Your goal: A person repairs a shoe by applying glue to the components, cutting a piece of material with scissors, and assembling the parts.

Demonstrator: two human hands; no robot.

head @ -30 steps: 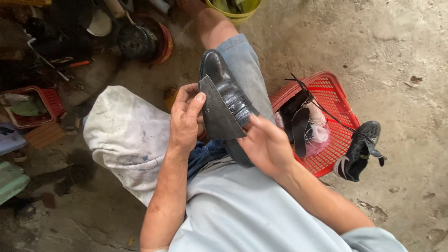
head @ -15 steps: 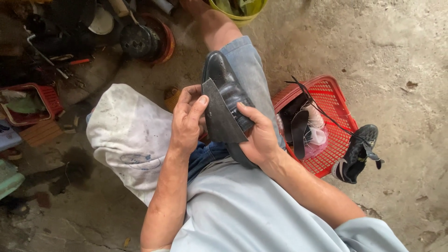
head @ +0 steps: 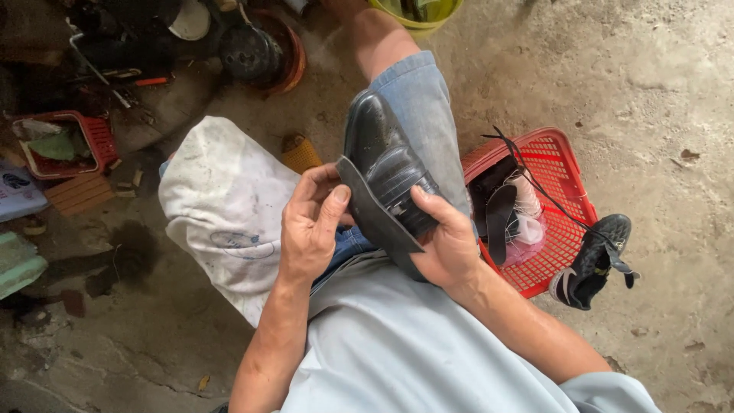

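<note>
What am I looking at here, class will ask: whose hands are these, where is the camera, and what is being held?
The camera sits on a person's head, looking down at their own lap and hands. The right hand holds a black leather shoe against the knee. The left hand pinches a flat dark sole piece laid along the shoe. A white cloth covers the other knee. On the concrete floor stand a red basket holding footwear parts, and a black sports shoe beside it.

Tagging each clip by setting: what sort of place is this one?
Probably a shoe repair spot on a bare concrete floor. The hands hold a black shoe with its sole peeled loose, a red basket holds more footwear, and tools lie about.
</note>
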